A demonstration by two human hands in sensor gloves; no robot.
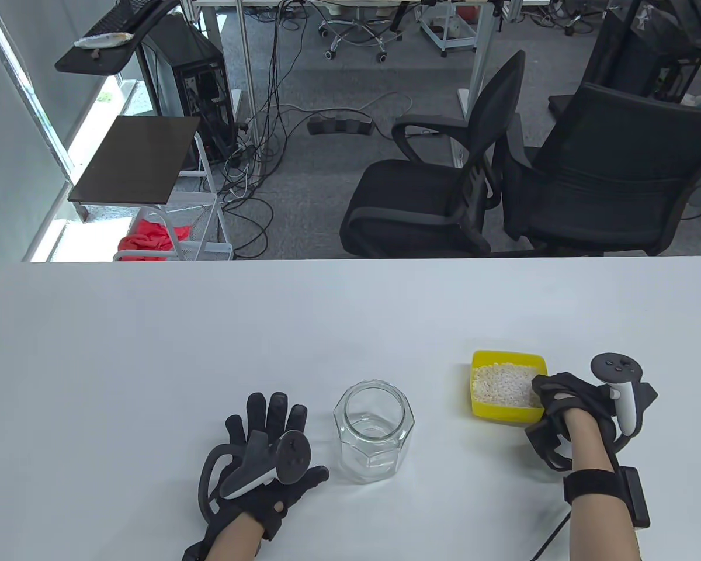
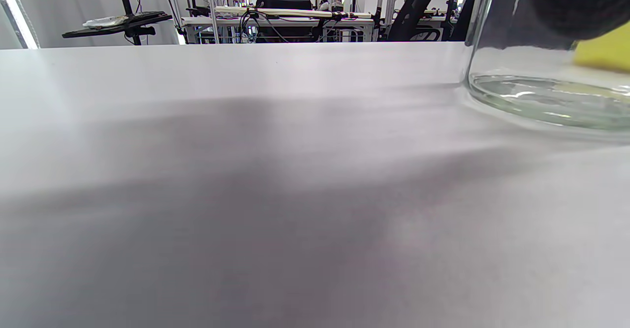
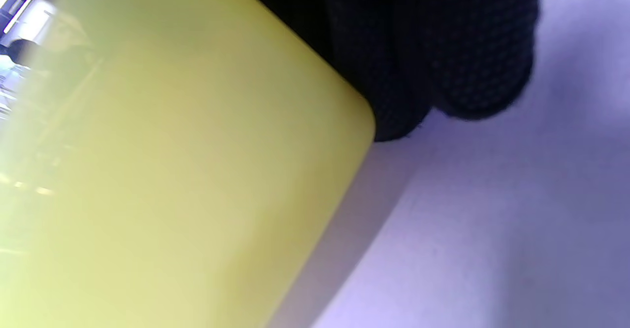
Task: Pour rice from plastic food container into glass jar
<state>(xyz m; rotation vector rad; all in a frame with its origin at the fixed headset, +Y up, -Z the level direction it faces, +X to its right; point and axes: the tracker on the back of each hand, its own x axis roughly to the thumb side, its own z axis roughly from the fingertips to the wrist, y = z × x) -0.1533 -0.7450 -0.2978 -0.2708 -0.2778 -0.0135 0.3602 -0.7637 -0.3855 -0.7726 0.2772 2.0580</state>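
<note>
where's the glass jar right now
In the table view the glass jar stands upright near the table's front edge, between the left hand and the yellow container of rice that the right hand grips.

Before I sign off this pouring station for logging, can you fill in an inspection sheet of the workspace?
Surface: white table, bare where visible.
Job's things: glass jar upright, lidless, empty; yellow container holds rice.
Clutter: nothing seen on the table.
Grippers: left hand flat, fingers spread, beside the jar; right hand grips the container's near-right corner.
Cables: black lead from the right wrist.
Surroundings: office chairs, floor cables, desks behind.
</note>
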